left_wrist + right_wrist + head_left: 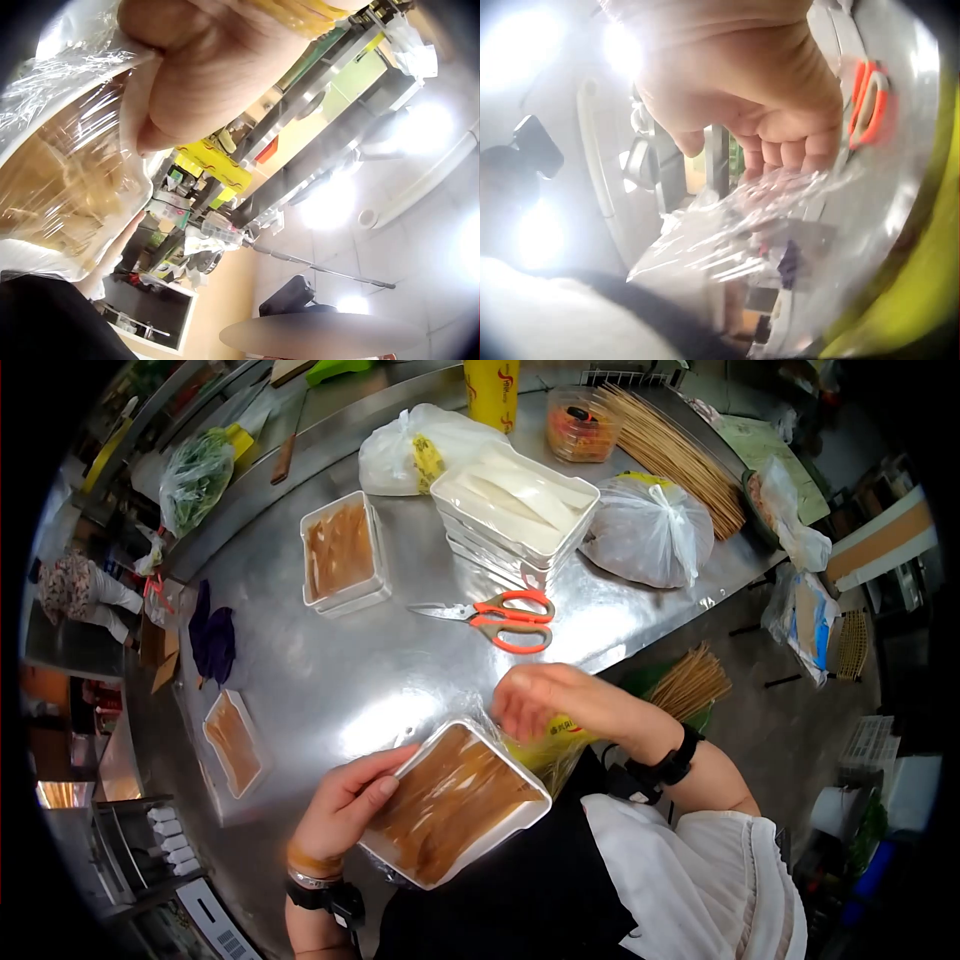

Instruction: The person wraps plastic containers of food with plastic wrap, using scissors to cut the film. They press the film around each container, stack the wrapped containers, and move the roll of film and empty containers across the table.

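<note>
In the head view a white tray (455, 805) of brown strips under clear film is held tilted near the body. My left hand (350, 800) grips its left edge, thumb on the rim; the left wrist view shows this hand (210, 75) against the film-covered tray (75, 172). My right hand (560, 705) is at the tray's upper right corner, slightly blurred. In the right wrist view the fingers of this hand (742, 97) are bent over loose clear film (735, 225); whether they pinch it is unclear.
Orange-handled scissors (510, 622) lie beyond the tray. Behind them stand a filled tray (340, 550) and a stack of white trays (515, 500). Another filled tray (235, 745) sits at the left edge, near a purple cloth (211, 637). Bags (650, 530) and skewers (680, 460) are at the back right.
</note>
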The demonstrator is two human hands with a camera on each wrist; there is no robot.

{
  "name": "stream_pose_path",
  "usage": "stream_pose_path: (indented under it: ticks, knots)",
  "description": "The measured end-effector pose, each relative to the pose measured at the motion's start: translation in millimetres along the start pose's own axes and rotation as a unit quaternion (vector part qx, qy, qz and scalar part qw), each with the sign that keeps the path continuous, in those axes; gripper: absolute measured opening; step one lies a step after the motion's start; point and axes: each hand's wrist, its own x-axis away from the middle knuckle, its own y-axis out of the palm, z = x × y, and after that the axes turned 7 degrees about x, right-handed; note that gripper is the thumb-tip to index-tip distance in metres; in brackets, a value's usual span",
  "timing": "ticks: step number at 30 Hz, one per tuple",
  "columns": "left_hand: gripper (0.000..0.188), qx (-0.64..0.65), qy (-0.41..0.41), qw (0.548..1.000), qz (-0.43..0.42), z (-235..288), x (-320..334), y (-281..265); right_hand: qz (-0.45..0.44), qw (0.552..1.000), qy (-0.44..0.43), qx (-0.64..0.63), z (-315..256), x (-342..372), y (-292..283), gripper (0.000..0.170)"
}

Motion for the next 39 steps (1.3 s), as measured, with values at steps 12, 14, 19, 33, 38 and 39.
stream_pose_path:
  ticks: [12,14,19,33,38,39]
  knots:
    - [0.036,0.027,-0.011,0.999,0.020,-4,3,3,0.148,0.948,-0.126,-0.251,19,15,18,0.013]
    - [0.036,0.015,-0.002,1.000,0.012,-5,3,3,0.105,0.966,-0.078,-0.222,10,16,14,0.013]
    - [0.036,-0.010,0.015,1.000,-0.002,-2,-1,4,0.068,0.997,-0.043,0.018,-7,13,15,0.012]
    - [0.036,-0.002,0.003,1.000,-0.024,0,-9,0,0.139,0.970,-0.192,0.043,-6,-18,39,0.016]
    - [0.037,0.014,0.003,1.000,-0.022,-1,-10,-1,0.150,0.975,-0.153,-0.062,7,-31,39,0.015]
    - [0.037,0.024,-0.004,1.000,-0.014,-2,-8,-1,0.180,0.970,-0.155,-0.048,9,-31,37,0.016]
